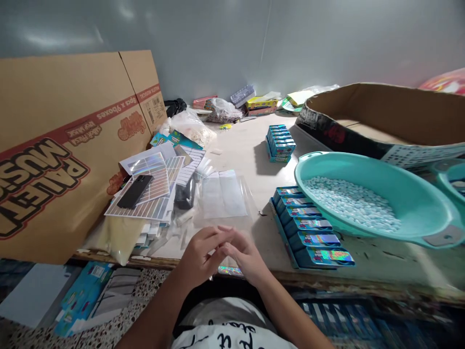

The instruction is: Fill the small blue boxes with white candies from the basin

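Note:
My left hand [200, 257] and my right hand [249, 257] meet at the front edge of the table, fingers curled inward and touching. What they hold between them, if anything, is hidden by the fingers. Just below, between my palms, shows a shiny holographic strip [229, 271]; whether it is gripped or only lies there I cannot tell. Beyond my fingertips lie clear plastic sleeves [223, 194]. To the right, a blue tray [283, 237] carries a row of small blue boxes [308, 225] with holographic tops.
A turquoise basin [417, 194] of pale blue pellets overlaps the tray's right side. Farther back stand stacked blue boxes [279, 143] and a cut-down carton [363, 104]. At left, a large cardboard box [72, 145] stands beside sticker sheets [170, 179] and a black phone [135, 191].

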Action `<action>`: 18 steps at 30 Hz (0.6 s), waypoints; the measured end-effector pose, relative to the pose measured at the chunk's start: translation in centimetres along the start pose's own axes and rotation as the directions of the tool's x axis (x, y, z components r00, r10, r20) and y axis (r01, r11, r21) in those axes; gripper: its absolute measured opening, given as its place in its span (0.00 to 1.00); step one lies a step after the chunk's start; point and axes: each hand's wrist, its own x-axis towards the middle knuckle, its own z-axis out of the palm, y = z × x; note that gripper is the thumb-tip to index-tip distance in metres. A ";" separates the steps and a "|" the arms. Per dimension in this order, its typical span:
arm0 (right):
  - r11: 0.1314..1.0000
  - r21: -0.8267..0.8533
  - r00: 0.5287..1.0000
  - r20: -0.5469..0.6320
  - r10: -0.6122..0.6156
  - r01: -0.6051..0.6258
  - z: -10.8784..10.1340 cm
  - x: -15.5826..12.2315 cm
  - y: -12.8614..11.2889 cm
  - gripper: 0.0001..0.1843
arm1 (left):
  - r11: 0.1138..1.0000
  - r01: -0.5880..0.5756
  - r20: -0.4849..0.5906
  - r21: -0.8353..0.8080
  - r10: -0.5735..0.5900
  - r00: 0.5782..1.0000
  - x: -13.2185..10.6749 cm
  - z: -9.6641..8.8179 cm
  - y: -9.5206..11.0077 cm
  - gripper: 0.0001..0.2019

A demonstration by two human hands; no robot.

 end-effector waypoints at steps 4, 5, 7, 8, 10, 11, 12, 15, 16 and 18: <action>1.000 -0.009 0.991 -0.134 0.025 -0.026 -0.3 -0.7 -0.2 0.22 | 0.971 0.014 -0.219 0.237 0.040 0.975 -0.1 -0.9 -1.2 0.12; 0.999 0.004 0.990 -0.138 0.036 -0.036 -0.4 -0.9 -0.4 0.21 | 0.946 0.088 -0.346 0.312 0.027 0.938 -0.2 -1.2 -1.8 0.14; 0.998 0.036 0.991 -0.118 0.062 -0.058 -0.8 -1.2 -0.6 0.21 | 0.916 0.289 -0.541 0.280 -0.099 0.835 -0.3 -1.8 -3.1 0.30; 0.996 0.050 0.992 -0.104 0.073 -0.068 -1.0 -1.3 -0.7 0.21 | 0.907 0.390 -0.566 0.159 -0.239 0.789 -0.3 -2.2 -3.8 0.39; 0.994 0.076 0.991 -0.093 0.091 -0.084 -1.4 -1.5 -0.5 0.21 | 0.828 0.539 -0.464 -0.152 -0.542 0.701 -0.3 -2.9 -4.8 0.50; 0.992 0.088 0.990 -0.097 0.102 -0.093 -1.6 -1.5 -0.4 0.21 | 0.763 0.585 -0.383 -0.276 -0.645 0.661 -0.3 -3.2 -5.2 0.50; 0.990 0.098 0.988 -0.107 0.112 -0.102 -1.9 -1.5 -0.2 0.21 | 0.704 0.613 -0.321 -0.359 -0.709 0.627 -0.3 -3.5 -5.3 0.47; 0.980 0.122 0.970 -0.169 0.174 -0.154 -2.7 -1.4 0.2 0.23 | 0.646 0.616 -0.309 -0.452 -0.761 0.571 -0.5 -4.2 -5.1 0.36; 0.976 0.132 0.959 -0.202 0.200 -0.175 -2.9 -1.4 0.2 0.24 | 0.641 0.613 -0.309 -0.462 -0.764 0.566 -0.6 -4.4 -5.0 0.35; 0.964 0.156 0.927 -0.277 0.252 -0.215 -3.4 -1.3 0.1 0.25 | 0.633 0.619 -0.296 -0.464 -0.770 0.565 -0.9 -4.5 -4.7 0.33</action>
